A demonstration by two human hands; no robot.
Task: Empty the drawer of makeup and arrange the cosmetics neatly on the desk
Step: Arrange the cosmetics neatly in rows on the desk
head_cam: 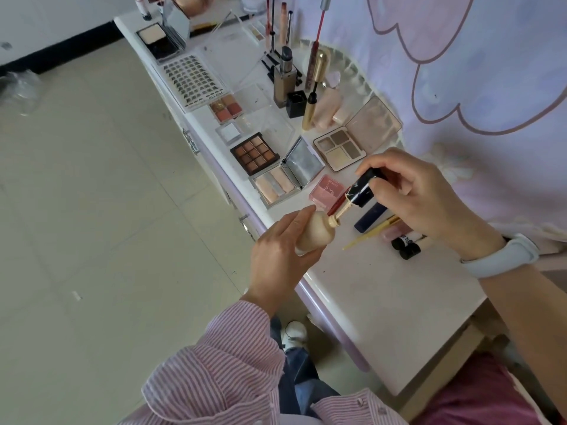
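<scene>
The left hand (277,250) wraps around a beige foundation bottle (317,230), its palm and fingers hiding the bottle's base and lower body. The bottle's long axis runs from lower left to upper right of the frame, neck pointing up-right. The right hand (420,191) pinches a black cap (363,187) between thumb and fingers; a pale applicator stem (340,211) runs from the cap down-left to the bottle's mouth, on the same slanted line. Whether the stem's tip sits inside the neck is hard to make out. Both are held above the white counter (383,296), near its front edge, at the frame's centre. Under the right hand lie a dark blue tube (372,217), a yellowish stick (368,236) and a small black-capped item (406,248), each partly covered by the wrist. Toward upper left of the frame sit a brown nine-pan palette (254,153), an open four-pan compact (340,148) and a lash tray (191,82); items at the far end are cut off by the top edge.
</scene>
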